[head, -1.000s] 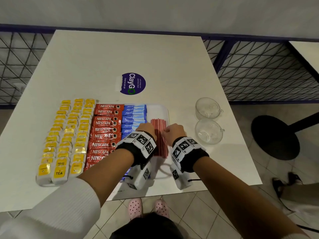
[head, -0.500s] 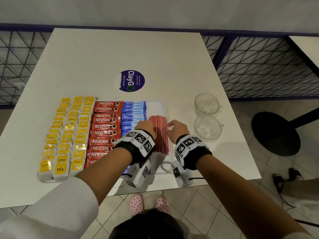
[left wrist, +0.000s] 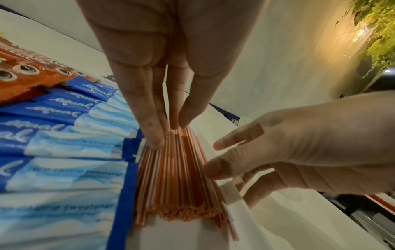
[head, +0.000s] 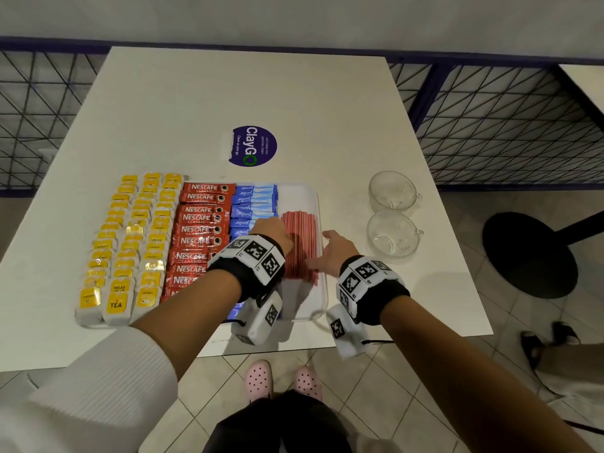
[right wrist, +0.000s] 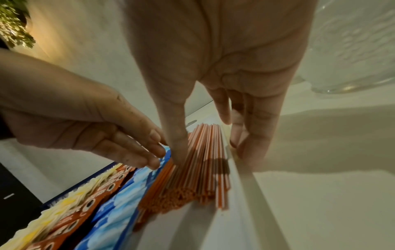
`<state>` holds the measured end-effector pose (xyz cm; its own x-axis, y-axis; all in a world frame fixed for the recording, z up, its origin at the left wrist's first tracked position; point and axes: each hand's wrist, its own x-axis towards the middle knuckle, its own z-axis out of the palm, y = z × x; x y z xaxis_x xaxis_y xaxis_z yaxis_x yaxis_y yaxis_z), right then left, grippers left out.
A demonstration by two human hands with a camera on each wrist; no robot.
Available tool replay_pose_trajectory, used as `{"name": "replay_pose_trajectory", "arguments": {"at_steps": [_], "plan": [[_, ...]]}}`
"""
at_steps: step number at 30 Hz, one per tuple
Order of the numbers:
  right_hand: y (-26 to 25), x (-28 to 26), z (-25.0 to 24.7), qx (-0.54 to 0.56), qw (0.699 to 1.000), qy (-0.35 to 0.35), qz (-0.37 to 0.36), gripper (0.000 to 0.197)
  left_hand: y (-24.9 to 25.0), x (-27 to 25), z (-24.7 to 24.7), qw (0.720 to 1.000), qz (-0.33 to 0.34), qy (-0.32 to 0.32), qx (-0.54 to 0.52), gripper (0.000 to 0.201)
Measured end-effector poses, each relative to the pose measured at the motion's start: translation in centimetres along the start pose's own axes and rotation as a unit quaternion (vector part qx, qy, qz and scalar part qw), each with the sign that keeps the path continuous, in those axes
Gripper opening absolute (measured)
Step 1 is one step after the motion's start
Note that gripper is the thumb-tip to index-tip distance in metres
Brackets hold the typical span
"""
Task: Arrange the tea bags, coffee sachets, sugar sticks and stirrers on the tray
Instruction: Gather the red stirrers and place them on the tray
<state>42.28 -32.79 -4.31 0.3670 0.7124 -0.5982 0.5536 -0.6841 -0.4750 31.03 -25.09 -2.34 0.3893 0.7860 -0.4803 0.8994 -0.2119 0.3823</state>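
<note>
A white tray holds rows of yellow tea bags, red Nescafe coffee sachets, blue Equal sugar sticks and, at its right side, a flat bundle of red-striped stirrers. My left hand has straight fingers pressing on the left edge of the stirrers. On the other side, my right hand lays its thumb on the stirrers, while its straight fingers rest outside the tray's right rim. Neither hand grips anything.
Two empty glass cups stand on the white table right of the tray. A round purple sticker lies behind it. Metal railing borders the table's far side. Another person's feet are on the floor at the right.
My hands were close together over the stirrers. They have spread apart: the right hand went to the tray's right rim, and the left stays at the bundle's left edge.
</note>
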Motion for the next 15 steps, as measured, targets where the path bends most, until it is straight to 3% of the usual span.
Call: {"name": "replay_pose_trajectory", "arguments": {"at_steps": [3,8,11,14,15], "plan": [[0.5,-0.1,0.2,0.017,1.0,0.002,0.01,0.064,0.0,-0.9,-0.6,0.999,0.003,0.008,-0.039,0.022],[0.7,0.3,-0.1,0.059,0.998,-0.02,0.029,0.05,-0.9,-3.0,-2.5,0.996,0.012,0.036,-0.079,0.015],[0.9,1.0,-0.1,0.095,0.995,-0.012,0.033,0.046,-2.7,-4.3,-3.8,0.99,-0.007,0.082,-0.111,0.021],[0.7,1.3,-0.5,0.09,0.996,-0.015,0.008,0.01,-5.8,-5.5,-5.1,0.982,-0.043,0.142,-0.121,0.019],[0.8,1.6,-0.5,0.093,0.996,-0.01,0.001,0.019,-7.1,-5.9,-5.6,0.979,-0.059,0.158,-0.114,0.019]]}}
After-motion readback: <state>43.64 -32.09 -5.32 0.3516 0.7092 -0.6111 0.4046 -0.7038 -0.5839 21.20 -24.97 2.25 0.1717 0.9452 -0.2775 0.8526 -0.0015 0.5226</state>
